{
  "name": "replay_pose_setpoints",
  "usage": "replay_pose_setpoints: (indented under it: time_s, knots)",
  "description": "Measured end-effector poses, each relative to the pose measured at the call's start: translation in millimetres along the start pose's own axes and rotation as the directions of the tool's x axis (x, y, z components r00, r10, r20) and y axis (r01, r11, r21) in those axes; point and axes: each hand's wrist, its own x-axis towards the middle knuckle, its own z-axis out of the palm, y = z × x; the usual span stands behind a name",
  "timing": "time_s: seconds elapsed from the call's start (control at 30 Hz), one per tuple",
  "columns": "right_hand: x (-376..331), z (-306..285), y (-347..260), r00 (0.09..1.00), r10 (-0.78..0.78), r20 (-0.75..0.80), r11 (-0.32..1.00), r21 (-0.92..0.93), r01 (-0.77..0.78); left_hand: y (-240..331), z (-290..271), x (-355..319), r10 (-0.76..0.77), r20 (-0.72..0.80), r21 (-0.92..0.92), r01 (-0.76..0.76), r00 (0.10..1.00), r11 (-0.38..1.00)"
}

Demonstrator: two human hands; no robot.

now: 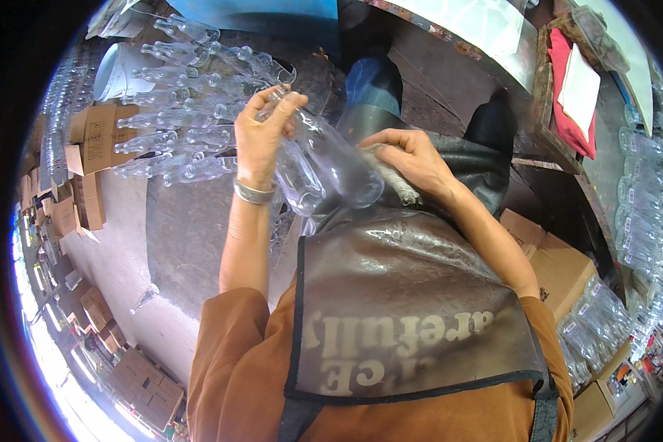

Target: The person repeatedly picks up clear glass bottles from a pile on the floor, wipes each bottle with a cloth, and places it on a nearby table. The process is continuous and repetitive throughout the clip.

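Observation:
My left hand (261,132) is closed around the neck end of a clear glass bottle (335,156), which slants down to the right above my lap. Just left of it is a second clear glass bottle (298,180), hanging below the same hand; whether those fingers grip it too is unclear. A bunched greyish-white cloth (398,180) is held in my right hand (412,157), close to the first bottle's lower side. My lap is covered by a dark, shiny apron (412,280).
Rows of clear bottles (191,110) lie on the floor at left, beside an open cardboard box (99,140) and a white bucket (118,70). A lone bottle (146,296) lies nearer. At right, a wooden stand (541,110) bears red cloth (567,88), with stacked bottles (644,206) beyond.

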Motion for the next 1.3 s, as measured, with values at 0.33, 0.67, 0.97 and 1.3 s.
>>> replay_pose_setpoints:
  time_s: [0.33,0.67,0.97,1.3]
  knots:
    - [1.8,14.1,-9.1,0.975,-0.179,-0.132,0.983,0.01,0.182,-34.7,-45.9,56.0,-0.128,0.541,-0.122,0.228,0.831,0.966]
    - [37.9,38.0,5.1,0.624,-0.771,0.131,0.432,-0.612,0.663,-47.6,-44.9,66.1,-0.161,0.576,-0.112,0.273,0.801,0.955]
    - [35.1,44.2,15.3,0.683,-0.729,-0.028,0.57,-0.577,0.585,-55.7,-43.8,69.3,-0.169,0.571,-0.124,0.288,0.803,0.949]
    - [35.9,44.4,17.7,0.727,-0.671,-0.144,0.689,-0.482,0.541,-61.2,-46.7,67.7,-0.158,0.562,-0.164,0.297,0.811,0.941]
